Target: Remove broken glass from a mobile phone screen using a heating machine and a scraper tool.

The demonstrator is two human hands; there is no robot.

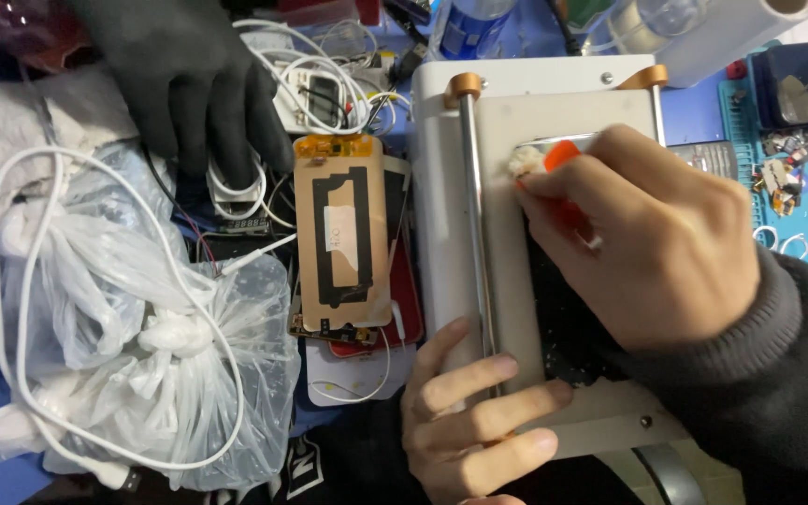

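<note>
Orange scraper (563, 154) pinched in right hand (647, 243), tip pushing whitish residue over dark, speckled panel (563, 327) on grey machine (441, 187); left hand (469, 421) fingers spread flat on its near edge.

Left hand (465, 421) lies flat with fingers spread; right hand (642, 234) curls closed, knuckles up.

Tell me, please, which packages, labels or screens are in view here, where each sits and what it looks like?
Plastic bag: left of the machine, clear, knotted, crumpled, a white cable looped over it.
Bottle label: top centre, blue wrap on a clear bottle.
Paper sticker: small white rectangle on the tan phone panel at centre.
Dark glass panel: on the white machine, under the right hand.
</note>
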